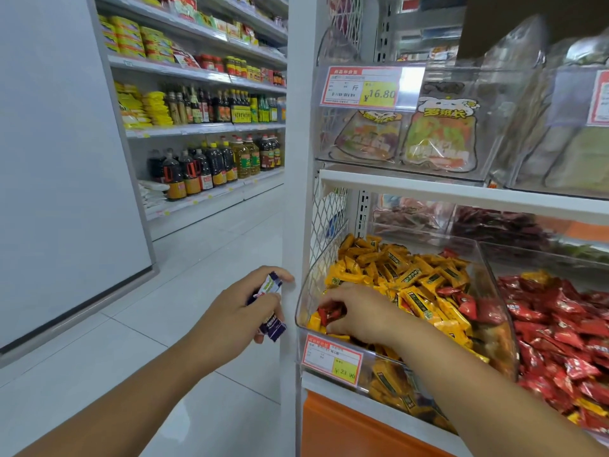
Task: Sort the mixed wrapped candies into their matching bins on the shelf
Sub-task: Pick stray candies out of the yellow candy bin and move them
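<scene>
At the shelf (428,189), one bin (316,268) is mixed.
Right hand (362,311) inside it curls around red candies (331,312) among yellow candies (412,278); left hand (244,308) grips purple candies (268,305) outside it.

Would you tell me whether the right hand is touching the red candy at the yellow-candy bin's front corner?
Touching. The head view shows the right hand gripping the red candy with its fingers.

Left hand (242,306) and right hand (361,313) both curled, gripping.
</scene>
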A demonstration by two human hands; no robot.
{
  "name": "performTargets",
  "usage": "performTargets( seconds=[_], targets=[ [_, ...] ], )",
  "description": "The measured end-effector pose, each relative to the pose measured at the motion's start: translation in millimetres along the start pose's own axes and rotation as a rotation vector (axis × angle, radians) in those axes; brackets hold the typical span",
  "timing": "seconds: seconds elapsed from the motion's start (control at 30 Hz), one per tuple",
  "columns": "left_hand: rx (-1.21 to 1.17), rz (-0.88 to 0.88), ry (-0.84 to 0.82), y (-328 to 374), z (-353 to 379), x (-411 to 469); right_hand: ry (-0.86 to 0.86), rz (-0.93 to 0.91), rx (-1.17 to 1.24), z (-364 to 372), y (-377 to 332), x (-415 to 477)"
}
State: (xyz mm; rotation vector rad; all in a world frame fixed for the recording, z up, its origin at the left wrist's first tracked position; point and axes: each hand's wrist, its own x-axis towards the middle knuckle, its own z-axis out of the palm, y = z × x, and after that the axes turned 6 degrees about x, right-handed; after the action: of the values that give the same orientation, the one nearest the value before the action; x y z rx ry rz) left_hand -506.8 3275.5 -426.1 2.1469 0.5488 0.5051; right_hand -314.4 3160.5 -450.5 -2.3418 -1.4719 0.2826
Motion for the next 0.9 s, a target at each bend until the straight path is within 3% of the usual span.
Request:
performTargets(
  seconds=[0.2, 0.47, 0.67, 0.9],
  targets=[
    [0.013, 0.016, -0.037, -0.7, 4.1, -1.2, 0.050, -0.042, -0.063, 12.2, 2.8, 5.4],
    [0.030, 0.045, -0.037, 0.7, 5.2, -5.4, 0.123, -0.091, 0.189, 3.5, 3.7, -10.3],
    [0.006, 0.059, -0.037, 5.1, 8.4, -3.2, 0.025, -0.063, 0.041, 4.9, -3.6, -15.9],
    [0.024, 0.052, -0.052, 7.3, 12.0, -6.9, 0.182, -0.051, 0.136, 0.2, -6.6, -22.7]
  ],
)
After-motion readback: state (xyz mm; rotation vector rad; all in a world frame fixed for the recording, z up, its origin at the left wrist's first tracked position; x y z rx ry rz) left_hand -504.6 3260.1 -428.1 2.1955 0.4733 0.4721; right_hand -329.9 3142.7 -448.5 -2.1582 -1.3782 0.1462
